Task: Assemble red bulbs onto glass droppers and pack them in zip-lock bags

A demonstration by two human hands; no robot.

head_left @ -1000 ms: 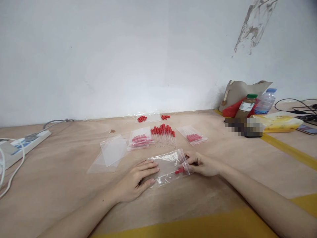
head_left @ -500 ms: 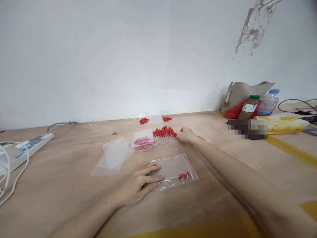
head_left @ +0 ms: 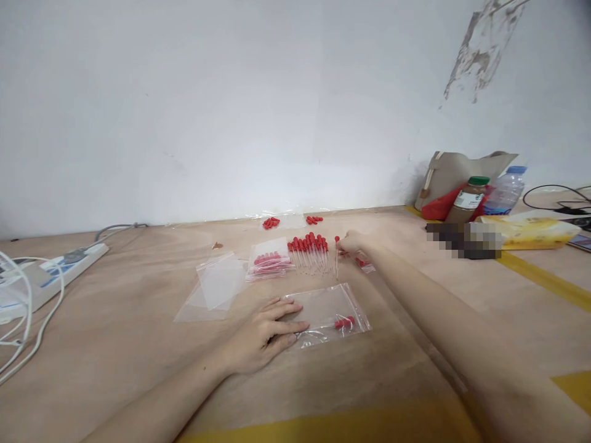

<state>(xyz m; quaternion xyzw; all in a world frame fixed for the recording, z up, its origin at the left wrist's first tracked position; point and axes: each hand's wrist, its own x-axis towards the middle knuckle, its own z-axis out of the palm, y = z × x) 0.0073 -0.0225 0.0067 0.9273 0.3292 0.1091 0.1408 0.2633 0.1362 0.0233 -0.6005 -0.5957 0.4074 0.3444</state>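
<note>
My left hand [head_left: 270, 332] lies flat with its fingers spread on the left end of a clear zip bag [head_left: 318, 304]. Inside that bag, near its right end, are red dropper bulbs [head_left: 344, 322]. Farther back, my right hand [head_left: 353, 243] pinches a glass dropper [head_left: 337, 246] with a red bulb, its thin tube pointing down. Just left of it lies a row of red-topped droppers [head_left: 310, 249]. A stack of filled zip bags [head_left: 270, 261] sits left of the row. Another bag with red bulbs [head_left: 364, 264] is partly hidden behind my right wrist.
Flat clear bags [head_left: 215, 286] lie at left. Red bulbs in bags [head_left: 271, 223] rest by the wall. A power strip [head_left: 60, 277] with white cables is at far left. At right stand a brown bottle [head_left: 468, 200], a water bottle [head_left: 506, 191], a grey bag [head_left: 455, 172] and a yellow packet [head_left: 530, 231].
My right hand has taken a dropper from the right end of the row and moved slightly right with it. My left hand stays on the zip bag. The view has shifted slightly.
</note>
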